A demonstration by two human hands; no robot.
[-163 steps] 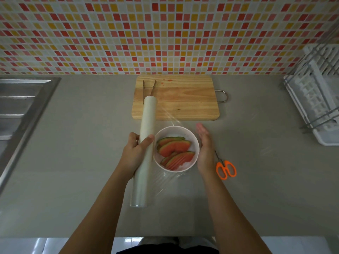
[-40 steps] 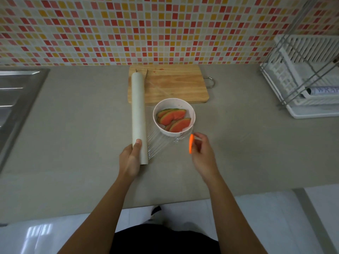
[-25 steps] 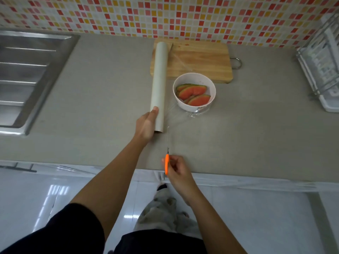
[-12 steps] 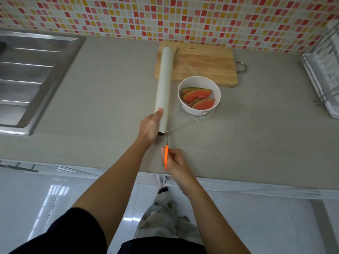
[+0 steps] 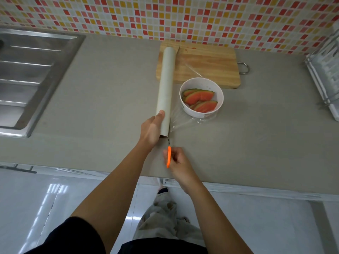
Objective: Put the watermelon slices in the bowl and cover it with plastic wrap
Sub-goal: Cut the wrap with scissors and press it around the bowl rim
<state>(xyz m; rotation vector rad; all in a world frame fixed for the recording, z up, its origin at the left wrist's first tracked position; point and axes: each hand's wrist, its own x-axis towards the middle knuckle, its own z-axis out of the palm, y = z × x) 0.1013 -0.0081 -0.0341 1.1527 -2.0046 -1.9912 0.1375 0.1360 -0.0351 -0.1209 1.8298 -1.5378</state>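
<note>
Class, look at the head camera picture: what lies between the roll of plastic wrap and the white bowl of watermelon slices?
In the head view, a clear sheet of plastic wrap stretches from the roll to the bowl; the scissors reach its near edge.

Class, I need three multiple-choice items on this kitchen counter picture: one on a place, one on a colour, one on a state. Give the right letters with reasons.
1. Where is the bowl?
A in the sink
B on the counter by the cutting board
C on the dish rack

2. The scissors handle is:
A orange
B blue
C black

3. The roll of plastic wrap is:
A lying untouched
B standing upright
C held at its near end by the left hand

Answers: B, the bowl rests just in front of the board; A, orange shows in the right hand; C, fingers wrap the roll's end.
</note>
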